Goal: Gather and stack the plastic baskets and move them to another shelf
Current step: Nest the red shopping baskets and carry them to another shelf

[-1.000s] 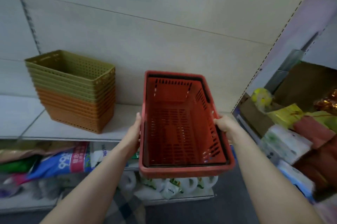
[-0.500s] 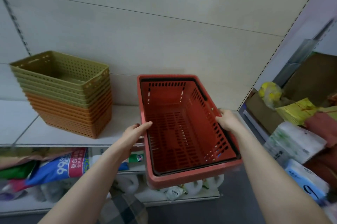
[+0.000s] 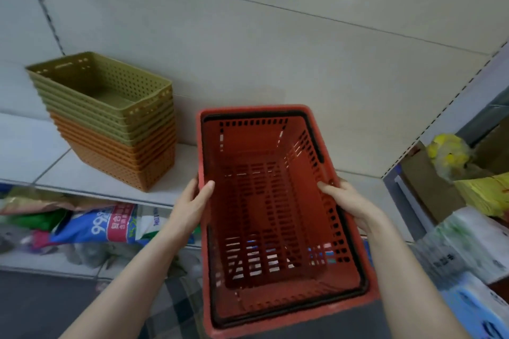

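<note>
I hold a red plastic shopping basket [image 3: 264, 201] with slotted walls and black handles folded along its rim. It is empty, and its far end reaches over the white shelf [image 3: 55, 170]. My left hand [image 3: 192, 201] grips its left rim, thumb inside. My right hand [image 3: 347, 202] grips the right rim. On the shelf to the left stands a nested stack of perforated baskets [image 3: 115, 121]: several olive green ones on top of several orange ones, about a hand's width from the red basket.
Pale back panels with slotted uprights rise behind the shelf. Bags and packets [image 3: 110, 225] lie on the lower shelf. At the right are cardboard boxes, yellow packages [image 3: 479, 192] and wrapped paper goods [image 3: 462, 250]. Dark floor shows below.
The red basket has moved forward and down toward the shelf, and its far end now reaches over the shelf. My left hand briefly loosened, then took hold of the rim again.
</note>
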Motion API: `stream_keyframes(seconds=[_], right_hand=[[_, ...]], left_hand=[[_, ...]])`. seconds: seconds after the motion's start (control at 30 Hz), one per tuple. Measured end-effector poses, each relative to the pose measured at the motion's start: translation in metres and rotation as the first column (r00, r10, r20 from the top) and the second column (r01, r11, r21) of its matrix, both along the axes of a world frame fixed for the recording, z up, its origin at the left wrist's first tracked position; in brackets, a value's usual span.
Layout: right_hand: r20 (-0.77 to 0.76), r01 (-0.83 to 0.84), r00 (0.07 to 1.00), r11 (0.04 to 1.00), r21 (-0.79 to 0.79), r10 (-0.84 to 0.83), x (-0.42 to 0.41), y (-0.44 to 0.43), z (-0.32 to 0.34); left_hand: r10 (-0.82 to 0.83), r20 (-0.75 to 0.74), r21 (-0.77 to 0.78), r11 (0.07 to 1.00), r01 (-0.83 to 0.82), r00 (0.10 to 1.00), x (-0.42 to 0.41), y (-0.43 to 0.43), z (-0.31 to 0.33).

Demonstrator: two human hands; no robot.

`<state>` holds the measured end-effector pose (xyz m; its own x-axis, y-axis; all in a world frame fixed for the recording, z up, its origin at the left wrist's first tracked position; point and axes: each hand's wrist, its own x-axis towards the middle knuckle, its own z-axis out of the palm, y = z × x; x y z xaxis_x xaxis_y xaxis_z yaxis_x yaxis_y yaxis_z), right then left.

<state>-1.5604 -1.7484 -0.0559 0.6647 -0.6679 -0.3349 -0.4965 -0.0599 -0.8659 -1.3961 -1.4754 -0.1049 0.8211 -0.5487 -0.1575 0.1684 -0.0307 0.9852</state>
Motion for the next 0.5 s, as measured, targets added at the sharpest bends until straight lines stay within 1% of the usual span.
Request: stream_keyframes(seconds=[0.07,0.13,0.23,0.3,0.4,0.5], right_hand=[[0.074,0.057,0.995,0.998,0.042,-0.060,-0.010,0.007,-0.015],[0.119,0.071,0.990,0.996,0.048,-0.076,-0.020,0.018,-0.028],[0.183,0.039,0.982,0.999,0.012,-0.041,-0.031,0.045,-0.033],[0.213,-0.010,0.977,1.000,-0.015,0.013,-0.035,0.066,-0.033],[0.195,-0.078,0.977,0.995,-0.062,0.089,-0.039,0.107,-0.034],[0.183,-0.125,0.974,0.991,-0.053,0.133,-0.034,0.158,-0.037]], left_hand=[[0.063,0.071,-0.040,0.997,-0.060,0.995,-0.010,0.007,-0.005],[0.129,0.091,-0.066,0.990,-0.123,0.988,-0.025,0.014,-0.007],[0.238,0.022,-0.104,0.966,-0.234,0.971,-0.045,0.036,-0.011],[0.285,-0.028,-0.091,0.954,-0.287,0.958,-0.055,0.061,-0.017],[0.337,-0.069,-0.090,0.935,-0.343,0.939,-0.066,0.109,-0.023],[0.372,-0.083,-0.100,0.920,-0.379,0.924,-0.071,0.163,-0.028]])
